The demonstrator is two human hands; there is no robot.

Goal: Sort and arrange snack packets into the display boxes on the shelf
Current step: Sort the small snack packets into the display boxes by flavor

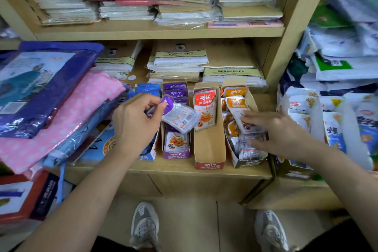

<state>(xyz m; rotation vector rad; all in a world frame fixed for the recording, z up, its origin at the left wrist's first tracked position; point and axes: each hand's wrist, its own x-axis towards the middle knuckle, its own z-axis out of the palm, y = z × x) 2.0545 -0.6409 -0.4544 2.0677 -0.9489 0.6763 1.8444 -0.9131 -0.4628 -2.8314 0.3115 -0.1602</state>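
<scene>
far left on the shelf [184, 168] lies a pile of flat bags: a shiny blue bag [47, 88] with a picture book in it, on top of a pink bag with white dots [67, 116].

next come four little display boxes in a row. the blue box [148, 156] holds blue packets [147, 88], but the left grip [137, 122] hides most of it. that grip is closed on one purple packet [180, 117], pinching its purple top between thumb and fingers. the packet hangs tilted, its back side up, over the purple box [176, 154]. this box has purple packets [176, 93] at the back and one with a fish picture at the front. its front says 劲仔.

the red box [209, 147] has just one red packet [204, 108], leaning at the back. i can read 劲仔 and 深海小鱼 on it. the rest of that box is bare card.

the orange box [248, 162] is stuffed with orange packets [235, 102], some standing, some lying back side up. the right grip [282, 131] is open, fingers spread fairly straight and resting on these packets. it looks a bit blurred.

far right is a heap of white packets [302, 106]; one shows a big 辣.

behind the boxes are stacks of brown paper books [180, 59] with small print i cannot read. the shelf above holds piles of thin notebooks [184, 6] in plastic wrap. down low i see a tan floor [184, 221] and two grey shoes [145, 225].
</scene>
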